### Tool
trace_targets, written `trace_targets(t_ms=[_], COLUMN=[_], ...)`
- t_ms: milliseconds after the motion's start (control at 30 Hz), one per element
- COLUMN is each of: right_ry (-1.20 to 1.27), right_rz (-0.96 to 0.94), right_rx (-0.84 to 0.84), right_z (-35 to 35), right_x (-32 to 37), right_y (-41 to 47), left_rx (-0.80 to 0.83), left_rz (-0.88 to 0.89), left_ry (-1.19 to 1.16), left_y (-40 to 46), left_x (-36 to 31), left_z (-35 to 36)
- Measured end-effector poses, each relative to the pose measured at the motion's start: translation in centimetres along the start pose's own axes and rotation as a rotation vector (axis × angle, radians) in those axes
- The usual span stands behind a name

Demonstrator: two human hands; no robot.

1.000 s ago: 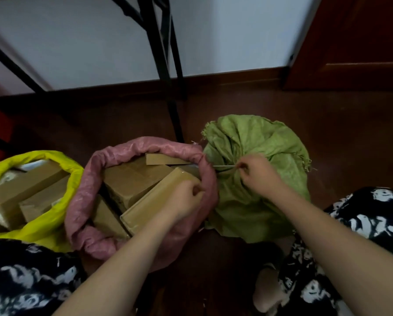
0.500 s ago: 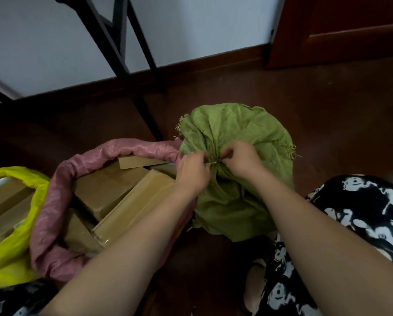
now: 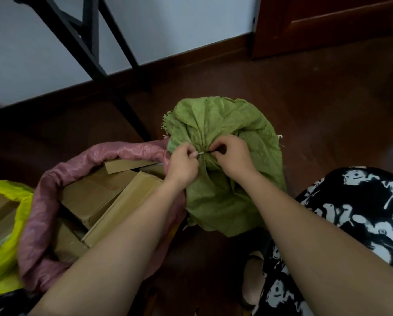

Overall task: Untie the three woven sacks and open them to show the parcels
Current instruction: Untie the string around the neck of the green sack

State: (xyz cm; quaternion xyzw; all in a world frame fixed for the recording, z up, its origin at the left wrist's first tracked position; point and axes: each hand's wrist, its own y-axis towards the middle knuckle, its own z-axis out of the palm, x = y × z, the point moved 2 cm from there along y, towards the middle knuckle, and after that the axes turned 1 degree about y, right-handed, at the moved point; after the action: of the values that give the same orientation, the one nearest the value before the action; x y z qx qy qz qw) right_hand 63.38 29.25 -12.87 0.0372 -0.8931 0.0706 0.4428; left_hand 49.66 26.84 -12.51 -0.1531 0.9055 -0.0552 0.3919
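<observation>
A green woven sack [image 3: 223, 197] stands on the floor at centre, its neck gathered and bound by a thin pale tie [image 3: 200, 153]. My left hand [image 3: 183, 164] pinches the tie's left end. My right hand [image 3: 231, 155] pinches the gathered neck just right of the knot. Left of it a pink sack [image 3: 34, 226] lies open with its rim rolled down, showing brown cardboard parcels [image 3: 95, 197]. At the far left edge a yellow sack [image 3: 7, 254] is open too, with parcels partly visible inside.
Black metal frame legs [image 3: 93, 53] stand against the white wall behind the sacks. A dark wooden door [image 3: 328, 21] is at the upper right. My knee in black-and-white patterned cloth [image 3: 359, 215] is at the right. Dark wooden floor [image 3: 328, 115] extends to the right.
My left hand left the pink sack's rim and moved right to the green sack's tie. Both hands now meet at the knot. The view shifted right.
</observation>
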Motion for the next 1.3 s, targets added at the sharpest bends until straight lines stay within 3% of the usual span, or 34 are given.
trace_targets(t_ms=[267, 467, 700, 1300], right_ry=[-0.051, -0.358, 0.164, -0.133], right_rz=[-0.218, -0.213, -0.168, -0.227], right_rx=[0.061, 0.276, 0.152, 0.066], right_z=[0.5, 0.2, 0.1, 0.3], right_x=[1.5, 3.5, 3.5, 3.6], right_y=[0.2, 0.0, 0.5, 0.5], left_rx=[0.016, 0.096, 0.044, 0.109], left_rz=[-0.076, -0.064, -0.279, -0.122], left_ry=[-0.216, -0.400, -0.782, -0.566], left_y=[0.5, -0.3, -0.6, -0.9], left_x=[0.8, 0.3, 1.2, 0.1], left_z=[-1.1, -1.7, -2.3, -3.7])
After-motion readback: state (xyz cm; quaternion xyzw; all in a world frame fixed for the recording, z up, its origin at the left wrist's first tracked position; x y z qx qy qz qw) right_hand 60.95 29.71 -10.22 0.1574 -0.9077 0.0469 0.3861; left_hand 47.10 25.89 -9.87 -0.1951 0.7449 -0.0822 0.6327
